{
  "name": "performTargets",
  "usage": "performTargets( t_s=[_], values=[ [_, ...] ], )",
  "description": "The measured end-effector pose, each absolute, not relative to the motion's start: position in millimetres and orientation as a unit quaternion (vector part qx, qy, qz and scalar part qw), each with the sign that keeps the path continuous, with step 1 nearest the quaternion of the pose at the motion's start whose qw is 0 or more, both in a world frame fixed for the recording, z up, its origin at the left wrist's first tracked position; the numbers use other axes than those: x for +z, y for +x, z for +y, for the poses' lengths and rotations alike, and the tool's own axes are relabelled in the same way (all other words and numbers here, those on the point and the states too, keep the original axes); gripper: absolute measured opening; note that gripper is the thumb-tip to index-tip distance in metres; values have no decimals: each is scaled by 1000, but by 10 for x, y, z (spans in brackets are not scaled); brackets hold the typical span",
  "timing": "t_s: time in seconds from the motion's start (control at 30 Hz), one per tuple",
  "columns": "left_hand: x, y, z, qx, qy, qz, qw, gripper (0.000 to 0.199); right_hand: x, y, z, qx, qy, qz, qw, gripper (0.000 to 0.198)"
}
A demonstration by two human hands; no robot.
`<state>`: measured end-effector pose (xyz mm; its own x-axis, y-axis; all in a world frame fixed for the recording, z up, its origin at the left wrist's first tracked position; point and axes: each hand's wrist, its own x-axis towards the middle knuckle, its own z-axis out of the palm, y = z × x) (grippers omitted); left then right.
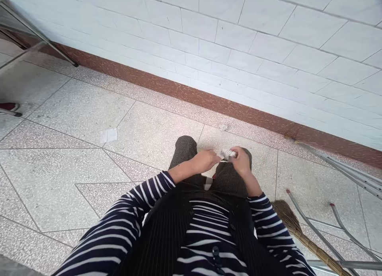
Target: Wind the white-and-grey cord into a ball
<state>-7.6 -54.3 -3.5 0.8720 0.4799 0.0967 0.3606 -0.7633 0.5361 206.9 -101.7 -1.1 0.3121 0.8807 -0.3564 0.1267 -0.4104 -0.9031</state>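
In front of my knees, my right hand (241, 161) is closed around a small wound bundle of white cord (228, 154). My left hand (205, 160) is at its left, fingers pinched together by a short pale strand that seems to run to the bundle. The fingertips are too small to make out clearly. Beneath both hands are my dark trousers (184, 152). A small white coil (223, 126) lies on the floor beyond my hands, close to the wall; whether it joins the cord I hold cannot be seen.
A white tiled wall (209, 33) with a brown skirting (179, 83) runs ahead. A white paper piece (109, 135) lies on the speckled floor. On the right are a straw broom (307, 240) and metal tube legs (316, 232). Metal furniture legs (61, 51) and a dark red shoe (9, 106) are left.
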Motion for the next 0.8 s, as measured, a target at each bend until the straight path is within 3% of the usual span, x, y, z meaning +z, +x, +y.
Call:
performTargets(
  t_s=[0.13, 0.27, 0.6, 0.8],
  values=[
    [68, -115, -368, 92, 951, 208, 210, 24, -1, 1799, -1266, 595, -620, -393, 328, 30],
    [-7, -112, -317, 97, 936, 239, 238, 24, 126, 1782, -1406, 661, -564, -354, 345, 35],
    [-173, -9, -499, 100, 835, 348, 415, 22, 393, 1776, -1447, 653, -521, -270, 479, 66],
    [-230, -75, -757, 56, 826, 332, 453, 28, 365, 1787, -1378, 587, -580, -273, 495, 52]
  ],
)
